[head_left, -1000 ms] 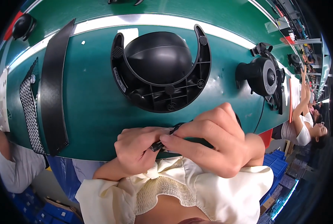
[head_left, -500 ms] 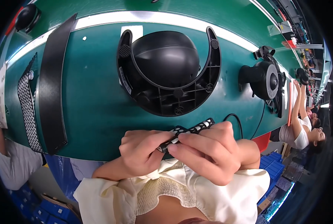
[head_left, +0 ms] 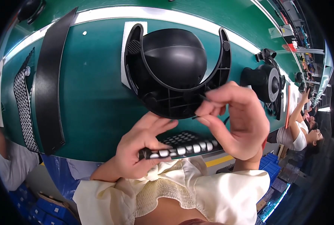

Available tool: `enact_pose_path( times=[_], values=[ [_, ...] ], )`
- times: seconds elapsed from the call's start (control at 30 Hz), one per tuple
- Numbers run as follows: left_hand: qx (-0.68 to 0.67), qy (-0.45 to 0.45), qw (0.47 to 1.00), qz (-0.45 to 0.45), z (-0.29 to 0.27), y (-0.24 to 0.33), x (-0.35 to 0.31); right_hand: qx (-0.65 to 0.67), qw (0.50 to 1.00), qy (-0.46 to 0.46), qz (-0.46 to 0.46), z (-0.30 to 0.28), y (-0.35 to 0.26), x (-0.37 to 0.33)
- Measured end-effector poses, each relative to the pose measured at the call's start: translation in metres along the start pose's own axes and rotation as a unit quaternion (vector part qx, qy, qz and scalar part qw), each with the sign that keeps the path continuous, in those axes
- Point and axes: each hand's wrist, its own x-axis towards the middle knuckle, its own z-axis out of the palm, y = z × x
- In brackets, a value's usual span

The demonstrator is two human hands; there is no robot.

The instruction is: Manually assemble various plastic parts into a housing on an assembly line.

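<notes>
My left hand (head_left: 137, 148) grips one end of a black perforated strip (head_left: 182, 150), its holes showing pale, close to my body at the table's front edge. My right hand (head_left: 236, 120) is closed in a pinch, thumb against fingertips, at the front right rim of a black U-shaped stand (head_left: 163, 103). Something small and dark shows at those fingertips, too small to name; I cannot tell whether they also touch the rim. A glossy black rounded shell (head_left: 174, 56) sits within the stand's two arms, on the green table (head_left: 92, 105).
To the left lie a long black curved panel (head_left: 49, 86) and another perforated strip (head_left: 22, 101). A white sheet (head_left: 127, 48) is partly under the stand. On the right stands a black round device (head_left: 264, 82) with a cable. Other people sit along both sides.
My right hand has let go of the perforated strip and moved up and right to the stand. The strip has swung lower in my left hand. The stand has shifted right, uncovering more sheet.
</notes>
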Motion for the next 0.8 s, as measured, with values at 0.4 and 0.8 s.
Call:
enact_pose_path(
  times=[0.4, 0.8],
  values=[
    [-0.080, -0.065, 0.994, 0.037, -0.001, -0.002, 0.004, -0.092, 0.992, -0.075, -0.053, -0.003, 0.006, 0.003],
    [-0.196, 0.003, 0.980, 0.039, 0.004, -0.004, 0.001, -0.297, 0.930, -0.064, -0.204, -0.009, 0.001, 0.007]
  ],
)
